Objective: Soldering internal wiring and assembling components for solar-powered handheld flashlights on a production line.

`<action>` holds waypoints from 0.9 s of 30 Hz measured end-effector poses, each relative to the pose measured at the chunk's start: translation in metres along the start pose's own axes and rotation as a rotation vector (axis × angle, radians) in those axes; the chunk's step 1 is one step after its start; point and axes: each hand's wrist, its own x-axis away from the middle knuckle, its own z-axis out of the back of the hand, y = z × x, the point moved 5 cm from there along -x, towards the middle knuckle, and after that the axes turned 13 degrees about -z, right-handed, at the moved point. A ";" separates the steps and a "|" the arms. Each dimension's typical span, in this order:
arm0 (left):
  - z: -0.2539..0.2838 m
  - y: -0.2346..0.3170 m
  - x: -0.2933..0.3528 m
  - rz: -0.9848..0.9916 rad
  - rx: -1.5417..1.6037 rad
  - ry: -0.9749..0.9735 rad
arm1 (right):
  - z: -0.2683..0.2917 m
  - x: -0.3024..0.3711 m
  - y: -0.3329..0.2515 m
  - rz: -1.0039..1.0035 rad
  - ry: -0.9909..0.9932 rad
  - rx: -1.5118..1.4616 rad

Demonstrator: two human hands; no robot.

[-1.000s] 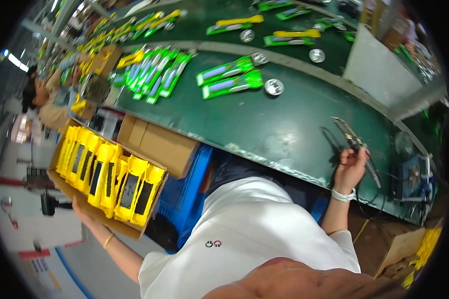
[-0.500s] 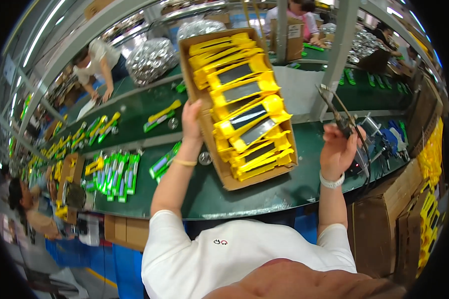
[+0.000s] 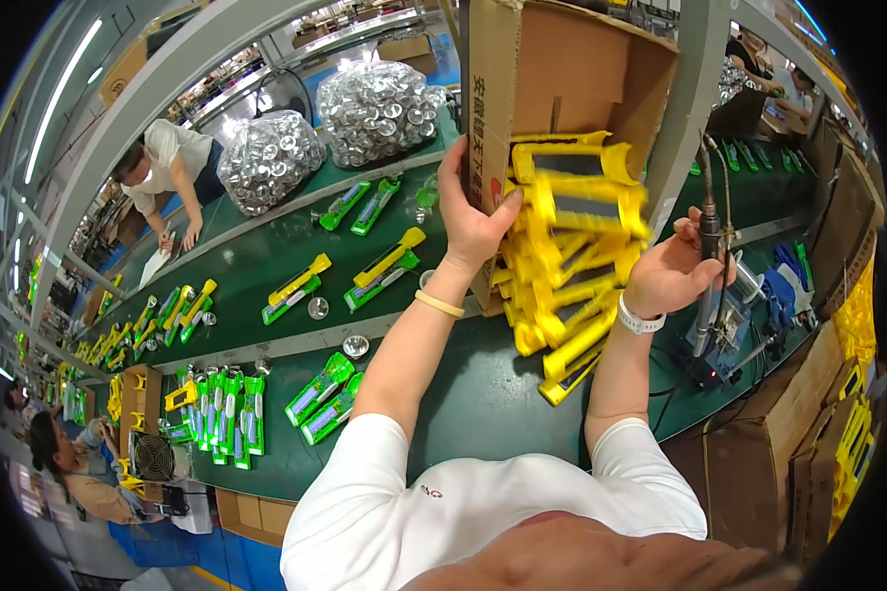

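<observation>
My left hand (image 3: 476,212) grips the left side of a cardboard box (image 3: 496,108), thumb over its edge. The box is tipped up steeply with its open side towards me. Yellow plastic housings (image 3: 572,261) with dark rectangular panels spill from its lower end in a heap onto the green bench; some are blurred. My right hand (image 3: 667,274), just right of the heap, has its fingers curled around a slim black soldering tool (image 3: 708,246) with a cable and thin tube, which stands nearly upright. The right forearm is beside the lowest housings.
Green-and-silver packs (image 3: 229,414) and round silver reflectors (image 3: 356,346) lie on the bench (image 3: 463,394). Behind runs a conveyor (image 3: 256,266) with yellow and green pieces. Bags of reflectors (image 3: 379,110) stand beyond. A metal post (image 3: 695,108) rises right of the box. Co-workers sit left and far.
The box has gone from lying tilted to standing steeply, and the housings have slid down out of it. My left hand has moved up and right; the soldering tool has turned upright.
</observation>
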 end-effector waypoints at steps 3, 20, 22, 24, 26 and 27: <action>-0.008 0.001 0.004 -0.171 -0.009 -0.042 | 0.013 -0.010 -0.002 0.009 0.105 -0.083; -0.025 0.008 -0.025 -0.563 -0.205 -0.131 | 0.032 -0.025 -0.045 0.047 0.120 -0.275; -0.025 -0.001 -0.013 -0.602 -0.076 -0.017 | 0.034 -0.027 -0.045 0.034 0.109 -0.279; -0.028 0.012 -0.023 -0.629 -0.158 -0.039 | 0.034 -0.028 -0.045 0.016 0.083 -0.285; -0.028 0.020 -0.034 -0.547 -0.102 -0.038 | 0.034 -0.024 -0.043 0.019 0.136 -0.228; -0.028 0.023 -0.038 -0.507 -0.046 -0.007 | 0.032 -0.024 -0.043 0.008 0.147 -0.233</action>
